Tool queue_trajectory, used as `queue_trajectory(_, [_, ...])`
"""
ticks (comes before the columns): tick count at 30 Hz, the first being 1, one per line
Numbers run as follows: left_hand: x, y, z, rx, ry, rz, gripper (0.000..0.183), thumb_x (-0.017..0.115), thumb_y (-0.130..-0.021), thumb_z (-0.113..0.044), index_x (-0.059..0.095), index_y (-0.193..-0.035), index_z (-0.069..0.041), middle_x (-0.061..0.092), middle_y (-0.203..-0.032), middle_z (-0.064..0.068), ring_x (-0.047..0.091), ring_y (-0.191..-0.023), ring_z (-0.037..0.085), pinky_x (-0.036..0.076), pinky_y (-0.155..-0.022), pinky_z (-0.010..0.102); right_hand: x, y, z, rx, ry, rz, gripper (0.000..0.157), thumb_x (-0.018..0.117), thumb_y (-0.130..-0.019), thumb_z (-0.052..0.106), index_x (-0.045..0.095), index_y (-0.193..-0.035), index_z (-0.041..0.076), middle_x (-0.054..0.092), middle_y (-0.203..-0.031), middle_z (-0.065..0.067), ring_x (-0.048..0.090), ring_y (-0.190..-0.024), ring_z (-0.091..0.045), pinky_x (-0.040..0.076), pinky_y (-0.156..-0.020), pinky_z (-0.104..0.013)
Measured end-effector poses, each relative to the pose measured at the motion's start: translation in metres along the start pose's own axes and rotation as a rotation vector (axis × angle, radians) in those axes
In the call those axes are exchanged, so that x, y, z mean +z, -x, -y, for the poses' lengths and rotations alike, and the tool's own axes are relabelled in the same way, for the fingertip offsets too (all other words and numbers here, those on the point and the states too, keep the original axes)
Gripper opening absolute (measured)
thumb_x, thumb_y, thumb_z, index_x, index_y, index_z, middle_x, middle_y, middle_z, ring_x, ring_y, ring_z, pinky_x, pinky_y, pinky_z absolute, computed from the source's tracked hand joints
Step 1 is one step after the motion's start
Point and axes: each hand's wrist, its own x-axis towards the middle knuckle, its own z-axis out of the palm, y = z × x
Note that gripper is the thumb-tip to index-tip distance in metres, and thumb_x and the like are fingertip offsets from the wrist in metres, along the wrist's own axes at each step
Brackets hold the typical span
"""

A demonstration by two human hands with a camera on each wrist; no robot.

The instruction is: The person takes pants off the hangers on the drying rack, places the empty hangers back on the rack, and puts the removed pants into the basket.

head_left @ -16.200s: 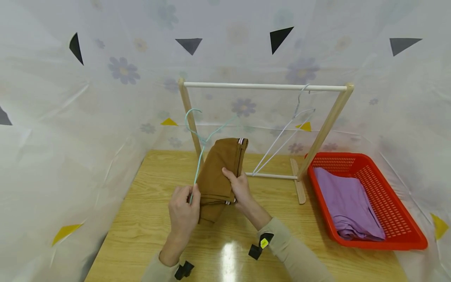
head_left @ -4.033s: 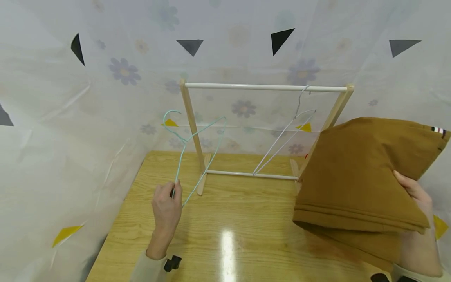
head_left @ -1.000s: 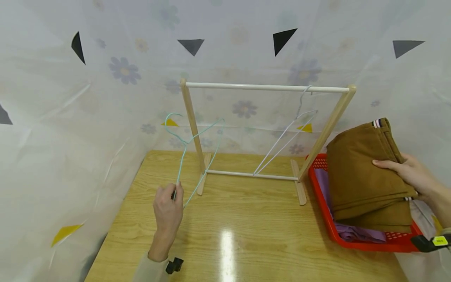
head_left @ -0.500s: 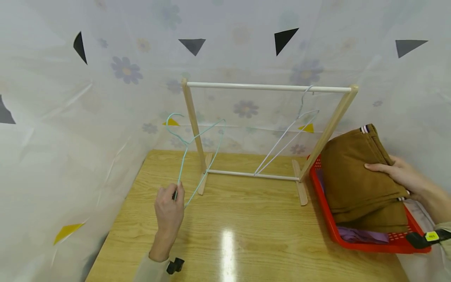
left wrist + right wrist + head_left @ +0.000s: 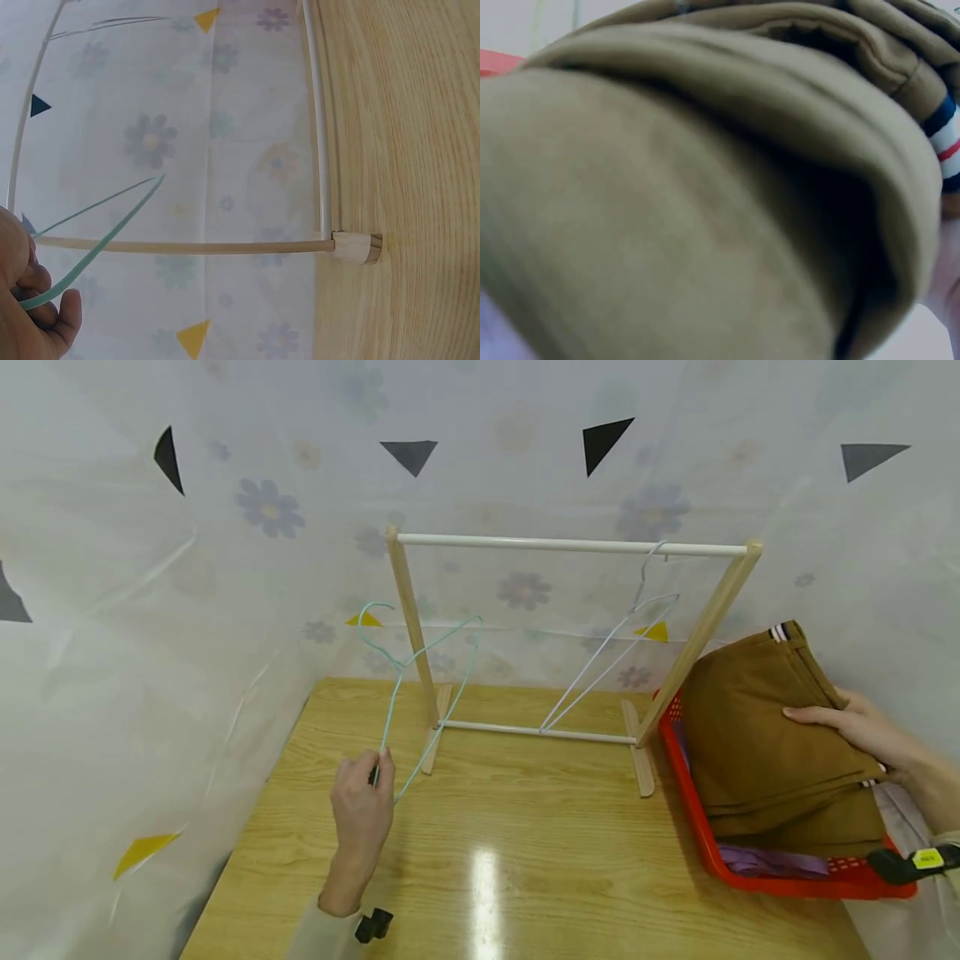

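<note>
In the head view my left hand (image 5: 363,802) grips the lower part of a mint-green wire hanger (image 5: 390,710), held upright with its hook at the top. The left wrist view shows fingers curled round the hanger wire (image 5: 97,247). At the right my right hand (image 5: 862,727) holds folded brown trousers (image 5: 765,752) with a striped trim, thumb on the front side and the other fingers hidden behind. The trousers are over the red basket (image 5: 787,887) and cover most of the purple cloth (image 5: 772,862) in it. Brown fabric (image 5: 667,210) fills most of the right wrist view.
A small rack with a white top rail (image 5: 525,543) and wooden legs (image 5: 697,643) stands on the wooden table (image 5: 540,827). From the rail's right part hangs a pale lilac wire hanger (image 5: 592,664). The basket stands close to the rack's right foot.
Earlier both hands were together at the middle; the trousers have since gone right, were unfolded wider, then folded smaller over the basket. Over the last second they shifted slightly left; the hanger barely moved.
</note>
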Motion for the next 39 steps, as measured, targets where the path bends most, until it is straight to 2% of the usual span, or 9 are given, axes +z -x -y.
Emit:
queue_trajectory(7, [0.000,0.000,0.000,-0.011,-0.004,0.006,0.036,0.068,-0.096,0.002,0.053,-0.064,-0.005,0.043,-0.053,0.003,0.027,-0.058,0.006,0.029,-0.051,0.020,-0.007,0.006,0.004,-0.020,0.054,0.011,0.044,0.045,-0.113,0.016,0.036,-0.138,0.051,0.073,-0.108,0.022,0.077,-0.086,-0.020,0.065,-0.072,-0.042])
queue_trajectory(12, [0.000,0.000,0.000,-0.006,-0.004,-0.011,0.036,0.068,-0.096,0.002,0.054,-0.064,-0.005,0.042,-0.053,0.003,0.027,-0.057,0.007,0.028,-0.051,0.021,-0.006,0.004,0.005,0.002,0.066,0.041,0.037,0.046,-0.113,0.020,0.040,-0.134,0.050,0.072,-0.110,0.024,0.077,-0.090,-0.019,0.065,-0.075,-0.043])
queue_trajectory(15, [0.000,0.000,0.000,-0.007,-0.003,-0.011,0.036,0.068,-0.096,0.002,0.053,-0.065,-0.005,0.043,-0.054,0.003,0.028,-0.057,0.007,0.029,-0.051,0.021,-0.004,0.000,0.004,0.020,0.065,0.063,0.036,0.046,-0.113,0.023,0.040,-0.138,0.049,0.071,-0.112,0.026,0.077,-0.093,-0.018,0.064,-0.077,-0.041])
queue_trajectory(19, [0.000,0.001,-0.001,-0.012,0.001,0.000,0.036,0.067,-0.097,0.001,0.053,-0.064,-0.006,0.043,-0.054,0.002,0.029,-0.057,0.007,0.029,-0.051,0.021,-0.001,-0.004,0.001,0.044,0.031,0.090,0.050,0.046,-0.114,0.025,0.027,-0.157,0.040,0.070,-0.116,0.027,0.077,-0.097,-0.018,0.065,-0.080,-0.040])
queue_trajectory(21, [0.000,0.002,-0.001,-0.015,0.001,0.003,0.037,0.067,-0.097,0.001,0.052,-0.064,-0.006,0.042,-0.053,0.002,0.029,-0.057,0.007,0.029,-0.052,0.021,-0.001,-0.006,-0.001,0.059,0.003,0.109,0.054,0.044,-0.114,0.026,0.021,-0.161,0.036,0.072,-0.115,0.024,0.077,-0.097,-0.019,0.065,-0.081,-0.042])
queue_trajectory(26, [0.002,0.004,-0.001,-0.015,0.004,0.007,0.036,0.068,-0.096,0.002,0.053,-0.064,-0.006,0.042,-0.053,0.002,0.029,-0.058,0.007,0.030,-0.051,0.021,-0.004,-0.010,-0.006,0.070,-0.008,0.151,0.056,0.042,-0.114,0.027,0.015,-0.163,0.031,0.074,-0.115,0.017,0.078,-0.097,-0.022,0.065,-0.082,-0.044])
queue_trajectory(33, [0.004,0.004,-0.004,-0.024,0.002,0.008,0.033,0.069,-0.096,-0.001,0.057,-0.065,-0.004,0.046,-0.052,0.003,0.030,-0.058,0.008,0.030,-0.051,0.020,-0.009,-0.008,-0.012,0.047,0.168,0.153,0.072,0.045,-0.114,0.029,0.004,-0.168,0.005,0.069,-0.114,0.029,0.076,-0.101,-0.015,0.063,-0.084,-0.035])
queue_trajectory(36, [0.004,0.005,-0.003,-0.024,0.004,0.011,0.034,0.068,-0.097,-0.001,0.057,-0.065,-0.005,0.045,-0.053,0.003,0.031,-0.058,0.008,0.030,-0.052,0.021,-0.012,-0.008,-0.016,0.056,0.162,0.187,0.076,0.044,-0.114,0.028,-0.002,-0.168,0.000,0.071,-0.114,0.025,0.077,-0.101,-0.018,0.063,-0.084,-0.036])
queue_trajectory(39, [0.004,0.005,-0.003,-0.026,0.007,0.014,0.036,0.068,-0.097,0.000,0.054,-0.064,-0.005,0.044,-0.052,0.002,0.030,-0.058,0.008,0.030,-0.052,0.021,-0.014,-0.008,-0.022,0.063,0.135,0.215,0.077,0.042,-0.115,0.026,-0.010,-0.167,0.002,0.072,-0.114,0.023,0.078,-0.101,-0.021,0.064,-0.085,-0.037])
